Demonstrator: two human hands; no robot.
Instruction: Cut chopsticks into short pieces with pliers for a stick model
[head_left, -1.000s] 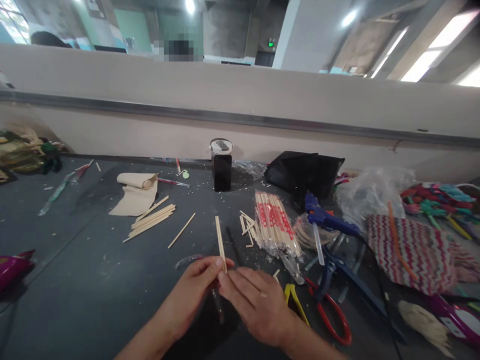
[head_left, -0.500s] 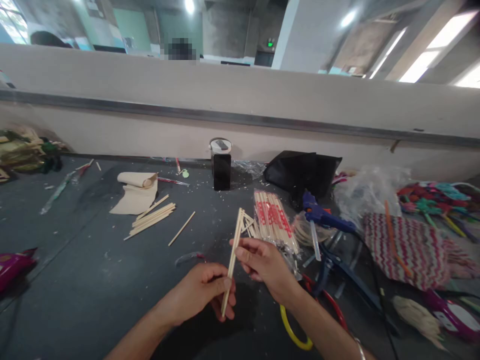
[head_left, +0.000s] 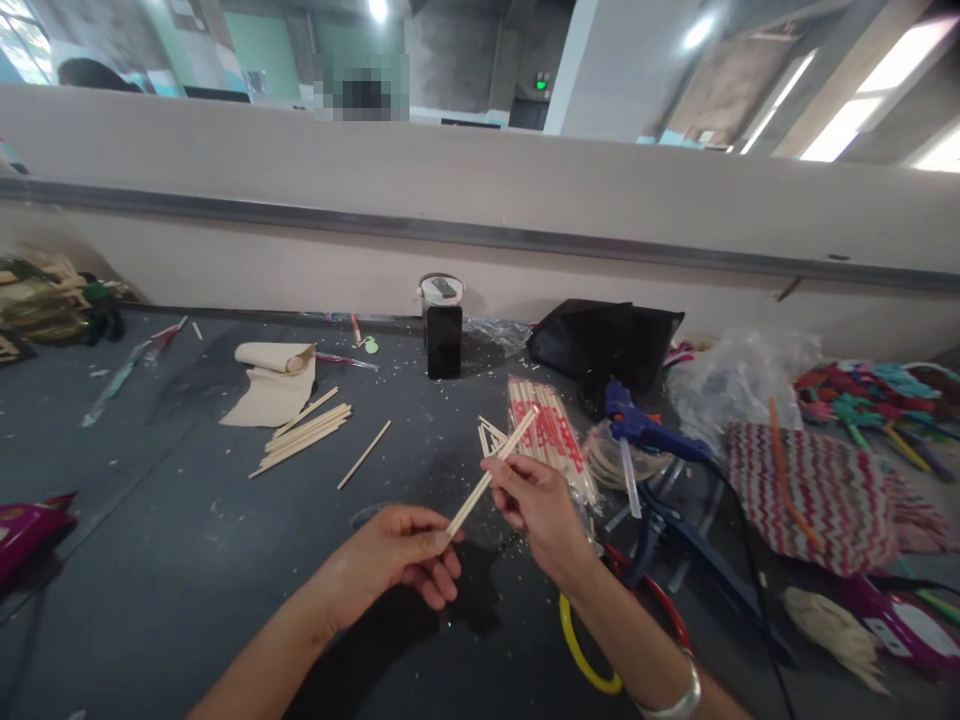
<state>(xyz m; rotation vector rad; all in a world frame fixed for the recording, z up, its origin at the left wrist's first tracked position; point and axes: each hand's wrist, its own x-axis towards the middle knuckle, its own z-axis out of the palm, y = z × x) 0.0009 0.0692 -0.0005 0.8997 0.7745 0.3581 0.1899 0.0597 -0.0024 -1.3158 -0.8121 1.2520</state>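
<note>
Pale wooden sticks [head_left: 474, 502], held together as a thin bundle, slant between my two hands. My left hand [head_left: 409, 552] pinches their lower end between thumb and fingers. Higher up, my right hand [head_left: 534, 500] grips the same sticks, and their upper ends point toward the far right. How many sticks are in the bundle I cannot tell. Just behind my right hand lies a small joined stick frame [head_left: 491, 434], partly covered. Beside it is a plastic-wrapped pack of sticks [head_left: 551, 440] with red printing.
Loose sticks [head_left: 304, 440] and a single stick [head_left: 364, 455] lie left of centre, near a curled cloth piece [head_left: 274, 385]. A black phone [head_left: 445, 342] leans on a white-lidded container. Rightward are a blue glue gun [head_left: 652, 428], red-and-yellow-handled tool [head_left: 581, 650] and striped knit pouch [head_left: 814, 500].
The held sticks have tilted from nearly upright to slanting right, their upper ends now over the wrapped pack. My left hand has moved slightly up and left, my right hand slightly right.
</note>
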